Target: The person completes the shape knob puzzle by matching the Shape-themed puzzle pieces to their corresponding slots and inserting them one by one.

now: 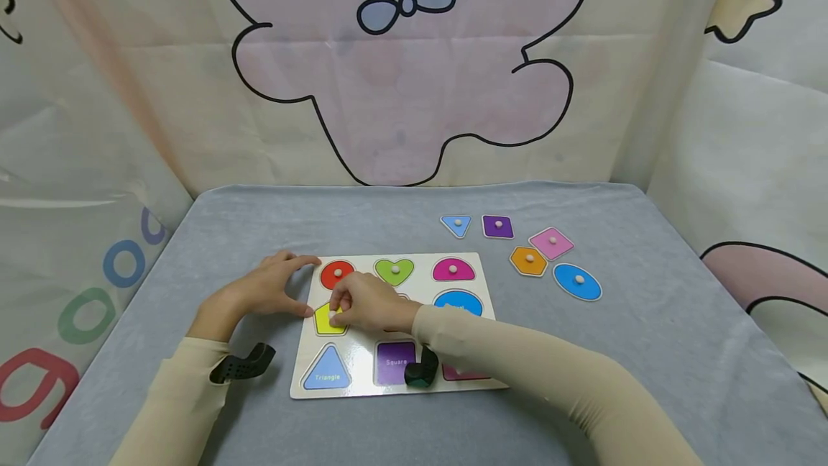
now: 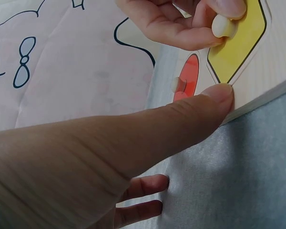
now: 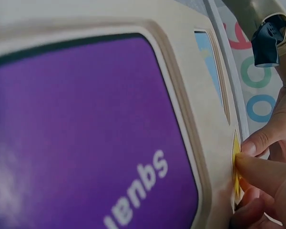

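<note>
A white wooden shape puzzle board (image 1: 362, 396) lies on the table. My right hand (image 1: 371, 302) reaches over it, fingertips at the white knob (image 2: 223, 26) of a yellow pentagon piece (image 2: 238, 47), which sits at its slot on the left side. My left hand (image 1: 274, 286) is at the board's left edge, index finger near the top corner and thumb beside the pentagon. A red circle piece (image 1: 336, 274), a green heart piece (image 1: 394, 272) and a magenta semicircle piece (image 1: 453, 269) fill the top row. The right hand hides part of the middle row.
Right of the board lie a blue triangle (image 1: 456, 225), a purple square (image 1: 497, 226), a pink diamond (image 1: 551, 242), an orange hexagon (image 1: 528, 262) and a blue oval (image 1: 578, 282), all knobbed. Printed slots show Triangle (image 1: 327, 369) and Square (image 1: 395, 363). Patterned curtains surround the table.
</note>
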Tool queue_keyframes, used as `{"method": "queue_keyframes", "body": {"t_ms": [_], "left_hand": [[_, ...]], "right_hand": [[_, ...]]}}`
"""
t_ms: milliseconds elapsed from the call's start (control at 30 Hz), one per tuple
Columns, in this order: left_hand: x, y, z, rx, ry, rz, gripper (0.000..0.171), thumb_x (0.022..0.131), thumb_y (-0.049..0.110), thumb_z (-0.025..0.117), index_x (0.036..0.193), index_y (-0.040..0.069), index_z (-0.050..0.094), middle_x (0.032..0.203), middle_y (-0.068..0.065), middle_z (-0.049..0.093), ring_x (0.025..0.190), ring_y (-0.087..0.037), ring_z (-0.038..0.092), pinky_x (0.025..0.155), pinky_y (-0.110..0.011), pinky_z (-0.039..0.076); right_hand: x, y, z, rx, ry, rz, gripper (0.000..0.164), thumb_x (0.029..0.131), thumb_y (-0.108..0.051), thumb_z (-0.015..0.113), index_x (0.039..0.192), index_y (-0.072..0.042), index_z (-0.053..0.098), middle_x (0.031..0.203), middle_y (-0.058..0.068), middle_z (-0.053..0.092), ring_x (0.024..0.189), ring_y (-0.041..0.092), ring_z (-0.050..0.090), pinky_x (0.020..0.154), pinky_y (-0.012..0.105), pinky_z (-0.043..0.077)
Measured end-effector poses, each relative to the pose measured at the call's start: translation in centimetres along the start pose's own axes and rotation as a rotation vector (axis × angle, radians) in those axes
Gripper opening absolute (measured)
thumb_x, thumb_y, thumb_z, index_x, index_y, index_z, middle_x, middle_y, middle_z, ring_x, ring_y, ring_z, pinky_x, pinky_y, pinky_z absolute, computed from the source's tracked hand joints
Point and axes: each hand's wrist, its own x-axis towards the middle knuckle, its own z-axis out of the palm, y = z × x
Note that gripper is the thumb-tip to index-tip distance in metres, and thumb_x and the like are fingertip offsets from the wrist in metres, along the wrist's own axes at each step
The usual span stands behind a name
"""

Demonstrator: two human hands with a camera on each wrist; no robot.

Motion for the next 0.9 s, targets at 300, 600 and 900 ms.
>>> {"method": "queue_keyframes", "body": {"t_ms": [300,600,900], "left_hand": [[-0.1,0.1,0.0,0.006,-0.002,0.002,0.089,0.074,0.040,0.089,0.148,0.015,0.048,0.145,-0.027,0.045,0.129,-0.046,0.043,0.101,-0.071,0.043],[0.1,0.1,0.0,0.014,0.002,0.008,0.089,0.073,0.041,0.089,0.148,0.015,0.049,0.144,-0.027,0.046,0.127,-0.046,0.044,0.101,-0.071,0.044],[0.3,0.1,0.0,0.017,-0.005,-0.030,0.089,0.073,0.040,0.089,0.149,0.016,0.048,0.145,-0.027,0.045,0.128,-0.045,0.042,0.100,-0.071,0.046]], "right_hand": [[0.2,0.1,-0.2,0.057,-0.077,-0.004,0.012,0.086,-0.016,0.081,0.091,-0.014,0.071,0.069,-0.004,0.054,0.065,0.007,0.049,0.060,0.017,0.038],[0.2,0.4,-0.7,0.122,-0.099,0.017,0.012,0.088,-0.020,0.080,0.096,-0.013,0.075,0.073,-0.005,0.058,0.065,0.007,0.049,0.054,0.017,0.036],[-0.4,0.7,-2.5,0.182,-0.078,-0.074,0.015,0.096,-0.024,0.070,0.100,-0.012,0.078,0.087,-0.003,0.064,0.080,0.008,0.055,0.066,0.018,0.045]]}}
